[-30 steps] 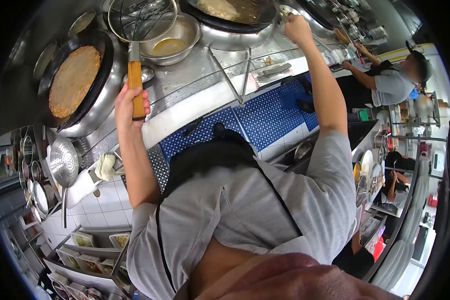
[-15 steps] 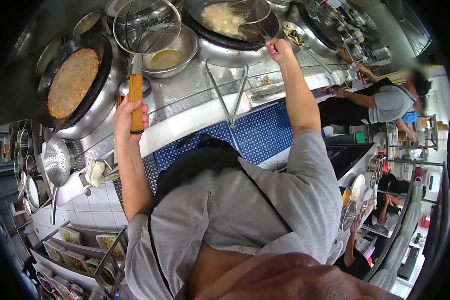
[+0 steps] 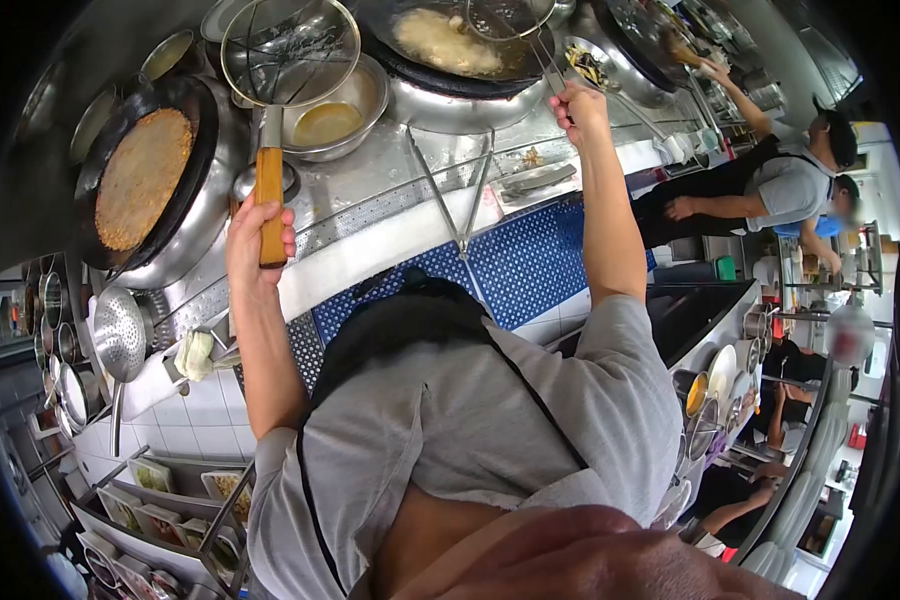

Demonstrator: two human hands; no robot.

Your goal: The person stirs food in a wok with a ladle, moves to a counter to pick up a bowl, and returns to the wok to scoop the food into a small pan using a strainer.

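Note:
My left hand (image 3: 251,240) grips the wooden handle of a large wire skimmer (image 3: 290,45), whose round mesh head hangs over a steel bowl (image 3: 335,100) with yellowish liquid. My right hand (image 3: 578,105) holds the thin metal handle of a second strainer (image 3: 505,15), which rests over a black wok (image 3: 460,45) of pale frying food. To the left, another black wok (image 3: 140,175) holds a flat golden-brown fried disc.
Metal tongs (image 3: 450,185) lie on the steel counter. A perforated ladle (image 3: 120,335) and a cloth (image 3: 195,355) hang at lower left. Blue matting (image 3: 515,255) covers the floor. A co-worker in a grey shirt (image 3: 780,190) reaches toward a far wok at upper right.
My right hand drew back from the far right and took the second strainer's handle over the middle wok. My left hand stays on the skimmer. The co-worker has raised an arm toward the far wok.

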